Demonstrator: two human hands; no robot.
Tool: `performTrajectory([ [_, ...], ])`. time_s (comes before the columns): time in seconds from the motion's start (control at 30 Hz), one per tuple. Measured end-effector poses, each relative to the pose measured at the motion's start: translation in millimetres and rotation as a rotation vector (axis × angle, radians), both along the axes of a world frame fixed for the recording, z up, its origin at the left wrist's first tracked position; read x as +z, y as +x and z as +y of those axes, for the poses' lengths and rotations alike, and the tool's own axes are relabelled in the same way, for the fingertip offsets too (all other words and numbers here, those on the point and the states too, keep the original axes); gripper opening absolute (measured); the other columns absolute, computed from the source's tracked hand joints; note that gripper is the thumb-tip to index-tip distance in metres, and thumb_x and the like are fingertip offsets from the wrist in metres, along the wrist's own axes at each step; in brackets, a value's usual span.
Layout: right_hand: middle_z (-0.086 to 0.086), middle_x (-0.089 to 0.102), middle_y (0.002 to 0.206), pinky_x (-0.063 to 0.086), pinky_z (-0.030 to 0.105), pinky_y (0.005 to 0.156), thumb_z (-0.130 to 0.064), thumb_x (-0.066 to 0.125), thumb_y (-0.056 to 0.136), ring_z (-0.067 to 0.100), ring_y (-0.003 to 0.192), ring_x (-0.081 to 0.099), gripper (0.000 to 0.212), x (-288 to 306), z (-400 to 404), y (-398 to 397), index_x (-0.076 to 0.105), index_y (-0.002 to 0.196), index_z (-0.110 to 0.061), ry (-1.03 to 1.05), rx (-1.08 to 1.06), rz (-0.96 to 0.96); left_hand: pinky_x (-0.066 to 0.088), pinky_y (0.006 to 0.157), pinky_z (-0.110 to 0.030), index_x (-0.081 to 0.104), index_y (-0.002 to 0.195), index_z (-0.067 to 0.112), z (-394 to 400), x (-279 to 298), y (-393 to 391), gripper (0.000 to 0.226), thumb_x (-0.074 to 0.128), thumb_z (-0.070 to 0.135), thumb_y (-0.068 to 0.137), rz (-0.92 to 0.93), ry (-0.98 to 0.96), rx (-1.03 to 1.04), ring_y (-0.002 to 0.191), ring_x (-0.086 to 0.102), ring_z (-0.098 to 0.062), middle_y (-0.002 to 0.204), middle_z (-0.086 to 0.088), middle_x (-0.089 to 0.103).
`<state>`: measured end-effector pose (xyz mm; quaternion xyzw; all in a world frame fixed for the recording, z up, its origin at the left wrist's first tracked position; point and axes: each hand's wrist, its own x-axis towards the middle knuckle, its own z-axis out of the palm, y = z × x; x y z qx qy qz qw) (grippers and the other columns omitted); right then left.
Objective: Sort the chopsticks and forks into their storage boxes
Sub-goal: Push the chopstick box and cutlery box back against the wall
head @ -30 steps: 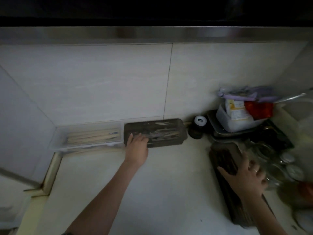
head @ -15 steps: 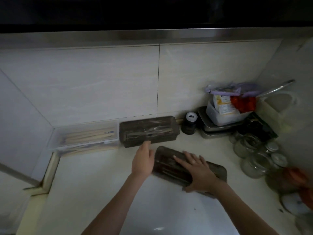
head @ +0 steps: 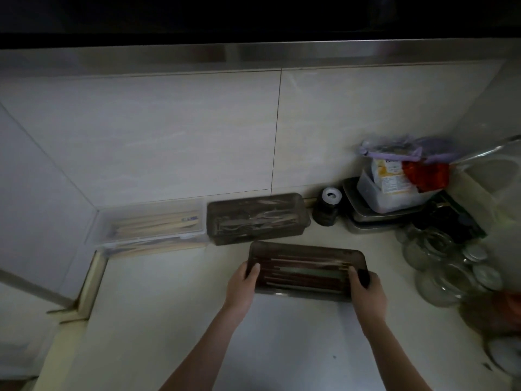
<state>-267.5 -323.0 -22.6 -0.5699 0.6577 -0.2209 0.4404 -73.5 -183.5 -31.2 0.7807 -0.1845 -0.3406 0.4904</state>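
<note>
A dark translucent storage box (head: pixel 307 270) with long chopsticks inside lies lengthwise on the counter in front of me. My left hand (head: pixel 242 286) grips its left end, thumb on top. My right hand (head: pixel 368 292) grips its right end the same way. Behind it, against the wall, stands a second dark box (head: pixel 256 218) holding metal cutlery. To the left of that box sits a clear box (head: pixel 152 221) with pale wooden chopsticks inside. More wooden chopsticks (head: pixel 158 247) lie along its front.
A small dark jar with a white lid (head: pixel 328 207) stands right of the cutlery box. Stacked metal trays and a plastic tub of packets (head: pixel 394 193) fill the back right corner. Several glass jars (head: pixel 445 266) crowd the right side. The counter's left edge (head: pixel 93 283) drops off.
The dark chopstick box came from the right side to the middle of the counter and now lies level. My left hand left the cutlery box and took its left end; my right hand shifted to its right end.
</note>
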Motion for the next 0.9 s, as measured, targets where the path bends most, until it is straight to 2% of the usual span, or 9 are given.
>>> performTrajectory([
  [0.07,0.008,0.059,0.1,0.044,0.034,0.08,-0.037,0.053,0.093,0.031,0.097,0.057,0.039,2,3,-1,0.053,0.12,-0.009,-0.084,-0.024,-0.08,0.044,0.082,-0.026,0.06,0.113,0.017,-1,4,-4,0.022,0.046,0.025,0.097,0.0,-0.052,0.046,0.101,0.059,-0.017,0.105,0.001,0.064],
  [0.17,0.007,0.062,0.096,0.041,0.03,0.076,-0.031,0.056,0.092,0.026,0.093,0.059,0.031,19,6,9,0.058,0.114,-0.01,-0.203,-0.103,-0.173,0.046,0.073,-0.017,0.062,0.105,0.02,2,15,-2,0.017,0.049,0.026,0.096,-0.041,-0.153,0.074,0.093,0.062,-0.009,0.097,0.006,0.067],
  [0.3,0.006,0.065,0.096,0.039,0.025,0.074,-0.03,0.059,0.091,0.02,0.09,0.059,0.028,52,-9,50,0.061,0.11,-0.01,-0.324,-0.058,-0.249,0.039,0.064,-0.009,0.067,0.092,0.017,-3,37,28,0.014,0.058,0.027,0.091,-0.361,-0.173,0.277,0.076,0.06,-0.006,0.08,0.006,0.066],
  [0.4,0.006,0.066,0.103,0.043,0.027,0.077,-0.035,0.058,0.091,0.019,0.094,0.06,0.034,61,-33,91,0.062,0.114,-0.011,-0.325,0.057,-0.216,0.034,0.056,-0.003,0.068,0.086,0.013,-15,65,62,0.011,0.063,0.022,0.088,-0.464,-0.206,0.371,0.069,0.056,-0.005,0.072,0.008,0.062],
  [0.47,0.007,0.065,0.114,0.047,0.034,0.09,-0.037,0.057,0.091,0.023,0.106,0.06,0.042,61,-46,117,0.058,0.125,-0.013,-0.271,0.134,-0.2,0.033,0.052,-0.006,0.069,0.085,0.006,-22,75,87,0.016,0.065,0.022,0.087,-0.52,-0.146,0.394,0.069,0.055,-0.01,0.072,0.003,0.062],
  [0.53,0.007,0.061,0.123,0.044,0.033,0.097,-0.035,0.058,0.092,0.025,0.115,0.056,0.048,59,-53,137,0.05,0.135,-0.014,-0.222,0.202,-0.196,0.035,0.057,-0.013,0.069,0.087,0.002,-25,73,113,0.021,0.068,0.023,0.084,-0.523,-0.075,0.423,0.074,0.06,-0.016,0.08,-0.006,0.068],
  [0.6,0.007,0.058,0.128,0.04,0.028,0.096,-0.035,0.056,0.093,0.024,0.118,0.053,0.051,54,-55,149,0.044,0.139,-0.017,-0.18,0.248,-0.217,0.039,0.065,-0.022,0.069,0.09,0.001,-25,64,133,0.027,0.071,0.026,0.081,-0.495,-0.011,0.429,0.081,0.065,-0.024,0.088,-0.012,0.071],
  [0.73,0.005,0.055,0.131,0.036,0.027,0.096,-0.042,0.05,0.095,0.025,0.121,0.05,0.051,46,-58,154,0.041,0.141,-0.021,-0.144,0.276,-0.207,0.048,0.069,-0.033,0.069,0.086,0.001,-26,57,140,0.027,0.071,0.028,0.081,-0.523,0.026,0.387,0.077,0.065,-0.029,0.083,-0.015,0.07],
  [0.9,0.004,0.058,0.127,0.036,0.024,0.091,-0.04,0.049,0.096,0.022,0.115,0.053,0.046,43,-60,153,0.046,0.138,-0.022,-0.111,0.261,-0.236,0.047,0.07,-0.029,0.07,0.09,0.002,-21,53,132,0.025,0.072,0.025,0.08,-0.488,-0.023,0.427,0.077,0.065,-0.025,0.085,-0.013,0.071],
])
